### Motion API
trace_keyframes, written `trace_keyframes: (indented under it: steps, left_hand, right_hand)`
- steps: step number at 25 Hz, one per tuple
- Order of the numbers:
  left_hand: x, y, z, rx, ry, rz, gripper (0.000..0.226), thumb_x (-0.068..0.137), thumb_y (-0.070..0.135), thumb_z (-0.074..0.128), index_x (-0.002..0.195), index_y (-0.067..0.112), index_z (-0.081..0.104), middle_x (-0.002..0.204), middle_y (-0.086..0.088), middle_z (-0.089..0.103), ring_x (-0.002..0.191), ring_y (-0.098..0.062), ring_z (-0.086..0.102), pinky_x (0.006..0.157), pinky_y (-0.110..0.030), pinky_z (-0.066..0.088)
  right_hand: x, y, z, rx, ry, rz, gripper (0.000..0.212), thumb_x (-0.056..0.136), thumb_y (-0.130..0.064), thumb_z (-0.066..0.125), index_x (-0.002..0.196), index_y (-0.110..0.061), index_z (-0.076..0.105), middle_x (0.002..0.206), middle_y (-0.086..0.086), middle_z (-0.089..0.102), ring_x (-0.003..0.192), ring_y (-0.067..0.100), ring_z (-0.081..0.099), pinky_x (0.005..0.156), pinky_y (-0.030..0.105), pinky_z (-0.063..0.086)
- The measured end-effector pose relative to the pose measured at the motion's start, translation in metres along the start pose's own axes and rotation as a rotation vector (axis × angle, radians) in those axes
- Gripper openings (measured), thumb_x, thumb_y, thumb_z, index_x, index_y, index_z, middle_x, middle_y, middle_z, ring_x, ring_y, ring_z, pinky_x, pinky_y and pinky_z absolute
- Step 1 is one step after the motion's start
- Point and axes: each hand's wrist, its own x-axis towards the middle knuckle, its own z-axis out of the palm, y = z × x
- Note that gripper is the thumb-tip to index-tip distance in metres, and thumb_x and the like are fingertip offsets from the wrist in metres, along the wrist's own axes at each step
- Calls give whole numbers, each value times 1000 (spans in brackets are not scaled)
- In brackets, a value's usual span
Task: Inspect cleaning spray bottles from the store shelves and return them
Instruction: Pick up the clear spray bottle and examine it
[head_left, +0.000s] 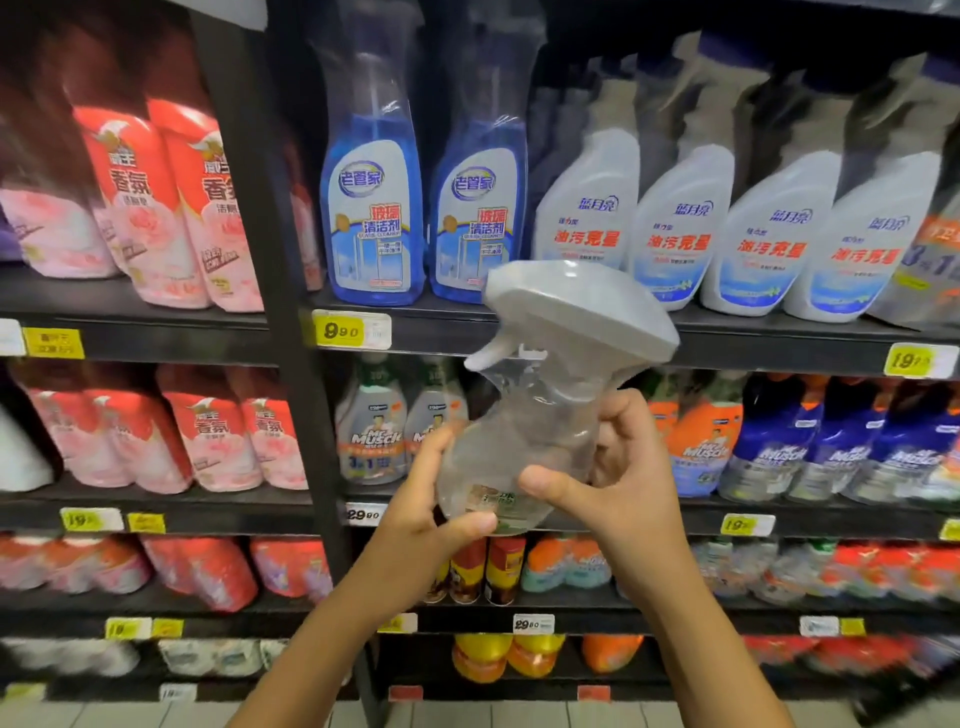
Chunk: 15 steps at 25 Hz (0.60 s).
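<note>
I hold a clear spray bottle with a grey trigger head in front of the shelves, tilted with its head up and to the right. My left hand grips its lower left side, thumb across the bottom label. My right hand wraps the right side and neck from behind. Both hands touch the bottle. The blue glass-cleaner bottles stand on the upper shelf behind it, with white spray bottles to their right.
Black store shelves with yellow price tags fill the view. Red and pink refill pouches fill the left bay. Mr Muscle bottles stand on the middle shelf, cans and orange bottles lower down. A black upright post divides the bays.
</note>
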Motion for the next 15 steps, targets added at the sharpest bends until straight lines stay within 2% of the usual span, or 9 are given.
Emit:
trace_keyframes:
  steps: [2,3,6,8,9,11,13,15]
  left_hand:
    - [6,-3,-4,59,-3,-4,67,76,27,69,123,63,39,123,31,54,117,4,53,87,-9,44]
    - [9,-5,-6,76,5,-1,66,75,25,69,122,63,41,123,29,56,116,1,54,89,-13,45]
    - [16,-13,-9,77,38,1,64,72,17,72,121,53,49,121,6,63,113,-17,61,94,-37,49]
    - [19,-15,-11,35,61,12,60,68,18,74,117,46,55,118,-2,64,111,-23,62,92,-36,51]
    - [20,-16,-11,16,78,16,59,67,16,74,115,46,58,117,-2,64,110,-21,63,89,-31,52]
    - [21,-19,-11,44,133,42,59,68,7,73,107,49,60,109,9,66,104,-12,65,83,-20,52]
    - [22,-20,-9,117,235,76,59,68,4,69,102,52,61,104,15,68,100,-9,65,81,-21,54]
    - [25,-20,-5,185,329,109,58,70,9,69,105,54,60,109,17,66,105,-8,63,87,-26,52]
  right_hand:
    - [0,7,-2,-21,-9,-25,50,56,-22,86,96,-33,57,101,-2,70,97,14,68,78,27,55]
    - [1,8,-1,-39,-8,-39,53,56,-17,87,95,-37,58,101,-6,70,97,8,68,77,21,54]
    - [2,13,-1,-77,-30,-41,59,56,-12,88,101,-35,57,100,-17,71,95,0,67,75,11,51]
    - [4,5,2,-85,-61,-45,60,60,-8,86,105,-30,54,100,-22,70,96,-4,66,76,8,50]
    - [5,1,2,-35,-68,-51,56,64,-10,84,108,-28,54,102,-22,71,98,-4,66,78,9,50]
    - [8,-17,2,141,-68,-85,45,78,-22,75,118,-16,54,111,-9,71,108,8,65,87,19,51]
    - [4,-39,2,247,-40,-98,43,89,-38,66,120,-11,56,116,1,70,110,19,65,90,32,53]
    - [-5,-64,13,291,8,-67,58,72,-61,72,108,-16,65,108,4,71,104,23,67,85,38,56]
